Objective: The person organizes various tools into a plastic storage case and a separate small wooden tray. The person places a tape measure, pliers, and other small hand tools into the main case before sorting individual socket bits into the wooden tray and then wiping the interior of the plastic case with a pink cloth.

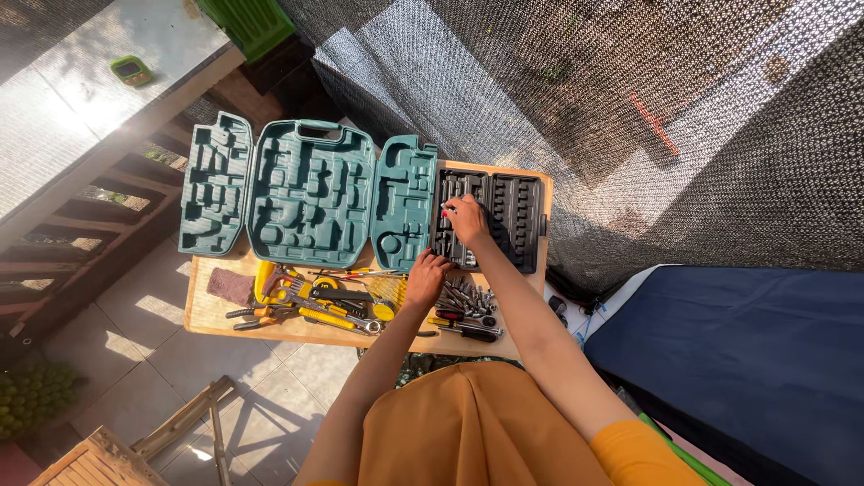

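Wooden table (209, 313) top carries everything here. Right hand (468, 219) is stretched fwd, arm nearly straight, fingers curled down onto the black socket tray (515, 216), fingertips pinching a small red-tipped bit (445, 213) at the tray's left part. Left hand (426, 277) sits nearer the body, palm down, fingers bunched over the pile of loose sockets (466, 295) just below the tray; can't tell whether it's actually gripping one. Both arms bare, orange sleeves at the shoulders.

Containers: 1 teal tool case (310, 193), opened flat into 3 moulded panels, recesses look empty. 1 black socket tray to its right, touching the case's right panel, 2 halves w/ rows of slots; a few seem filled, most too small to tell.

Loose on the table, front of the case: a heap of yellow-handled tools (315, 301), incl. a wrench and pliers; exact count unclear. 2 or so screwdrivers (463, 328) lie at the table's near edge, just under the socket pile. 1 brown block (231, 285) at the left. Off the table, 1 green gadget (131, 70) rests on the ledge at upper left.
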